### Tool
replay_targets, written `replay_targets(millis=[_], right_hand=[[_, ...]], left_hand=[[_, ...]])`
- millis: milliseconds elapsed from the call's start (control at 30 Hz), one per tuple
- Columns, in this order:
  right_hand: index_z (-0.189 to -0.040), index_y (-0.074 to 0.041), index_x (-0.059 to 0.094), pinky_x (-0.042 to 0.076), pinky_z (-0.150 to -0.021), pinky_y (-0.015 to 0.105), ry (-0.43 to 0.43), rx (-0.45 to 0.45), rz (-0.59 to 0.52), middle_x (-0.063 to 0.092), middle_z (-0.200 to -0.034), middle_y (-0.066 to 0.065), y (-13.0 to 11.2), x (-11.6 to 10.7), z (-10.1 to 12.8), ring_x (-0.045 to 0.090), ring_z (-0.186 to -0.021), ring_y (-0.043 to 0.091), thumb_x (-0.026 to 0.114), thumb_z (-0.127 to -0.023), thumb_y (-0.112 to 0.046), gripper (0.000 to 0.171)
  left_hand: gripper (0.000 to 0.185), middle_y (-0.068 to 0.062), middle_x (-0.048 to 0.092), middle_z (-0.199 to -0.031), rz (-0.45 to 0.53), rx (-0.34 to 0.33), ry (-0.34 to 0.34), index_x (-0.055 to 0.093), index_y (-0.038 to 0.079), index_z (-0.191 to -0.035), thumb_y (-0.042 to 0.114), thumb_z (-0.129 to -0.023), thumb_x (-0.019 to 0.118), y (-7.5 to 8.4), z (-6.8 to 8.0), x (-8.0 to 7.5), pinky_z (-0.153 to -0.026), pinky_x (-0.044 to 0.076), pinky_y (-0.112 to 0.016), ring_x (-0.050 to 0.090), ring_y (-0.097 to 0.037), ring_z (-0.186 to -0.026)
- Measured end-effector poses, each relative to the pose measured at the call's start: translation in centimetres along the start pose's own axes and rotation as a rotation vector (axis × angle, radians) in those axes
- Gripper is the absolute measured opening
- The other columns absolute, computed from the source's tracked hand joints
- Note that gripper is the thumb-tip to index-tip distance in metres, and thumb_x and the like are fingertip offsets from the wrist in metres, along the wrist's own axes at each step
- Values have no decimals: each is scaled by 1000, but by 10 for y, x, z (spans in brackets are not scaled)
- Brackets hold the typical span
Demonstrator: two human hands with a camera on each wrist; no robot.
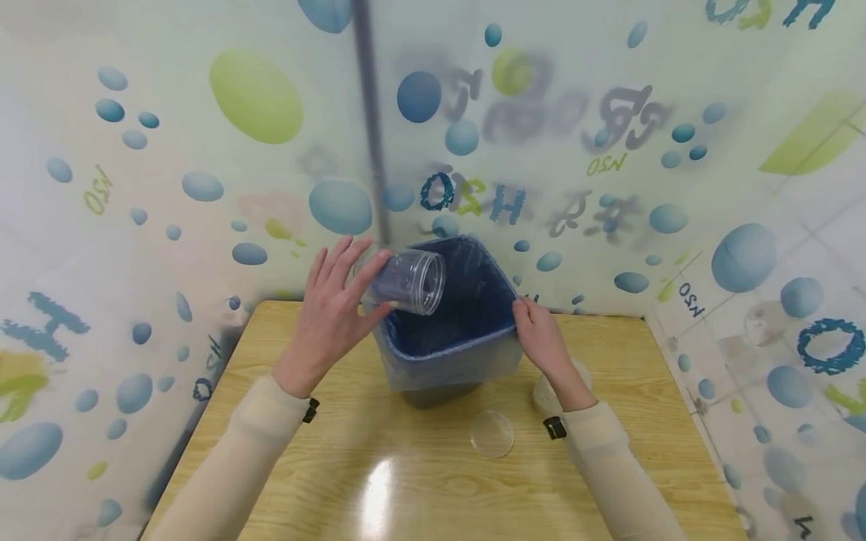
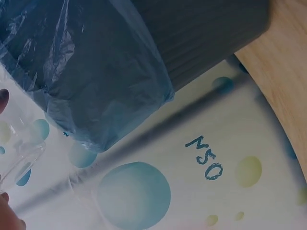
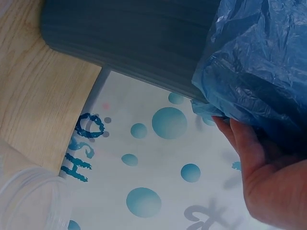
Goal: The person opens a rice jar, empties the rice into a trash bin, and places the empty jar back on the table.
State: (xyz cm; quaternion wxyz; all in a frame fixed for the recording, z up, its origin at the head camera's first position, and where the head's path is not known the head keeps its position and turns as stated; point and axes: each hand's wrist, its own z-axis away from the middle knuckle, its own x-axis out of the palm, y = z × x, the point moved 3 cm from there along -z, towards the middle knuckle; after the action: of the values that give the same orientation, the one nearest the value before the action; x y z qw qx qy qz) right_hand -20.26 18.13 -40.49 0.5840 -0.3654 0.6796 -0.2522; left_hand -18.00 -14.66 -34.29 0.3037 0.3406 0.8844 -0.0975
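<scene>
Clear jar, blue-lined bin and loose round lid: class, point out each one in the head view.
clear jar (image 1: 411, 280), head view, on its transparent side wall.
blue-lined bin (image 1: 446, 359), head view, on its near outer wall.
round lid (image 1: 492, 433), head view, on its flat centre.

bright, even light is flooding the scene; glare is shining on the wooden table (image 1: 379, 488). the backdrop lettering is blurring, edges are bending wide-angle, and both wrist views are looking soft close up.
</scene>
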Motion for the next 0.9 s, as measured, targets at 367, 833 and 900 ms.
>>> replay_targets(millis=[367, 833, 900], right_hand=[[-147, -1, 54, 46, -105, 55, -28, 75, -43, 61, -138, 23, 7, 0, 1, 58, -126, 39, 38, -111, -41, 55], [-161, -2, 33, 23, -123, 52, -67, 70, -185, 33, -165, 18, 10, -4, 10, 29, -153, 36, 23, -112, -52, 70], [-161, -3, 33, 20, -124, 51, -46, 77, -188, 31, -166, 16, 12, -5, 11, 26, -154, 34, 23, -112, -53, 71]], left_hand=[[94, -22, 52, -148, 159, -156, 75, 51, 5, -147, 23, -67, 98, 1, 18, 5, -117, 25, -67, 40, -43, -145], [92, -17, 54, -148, 385, -367, 234, 48, 2, -150, 57, -83, 81, -5, 40, 2, -118, 34, -49, 48, -36, -139], [95, -17, 55, -148, 386, -407, 240, 48, 2, -150, 62, -83, 78, -5, 43, 0, -117, 36, -46, 50, -35, -137]])
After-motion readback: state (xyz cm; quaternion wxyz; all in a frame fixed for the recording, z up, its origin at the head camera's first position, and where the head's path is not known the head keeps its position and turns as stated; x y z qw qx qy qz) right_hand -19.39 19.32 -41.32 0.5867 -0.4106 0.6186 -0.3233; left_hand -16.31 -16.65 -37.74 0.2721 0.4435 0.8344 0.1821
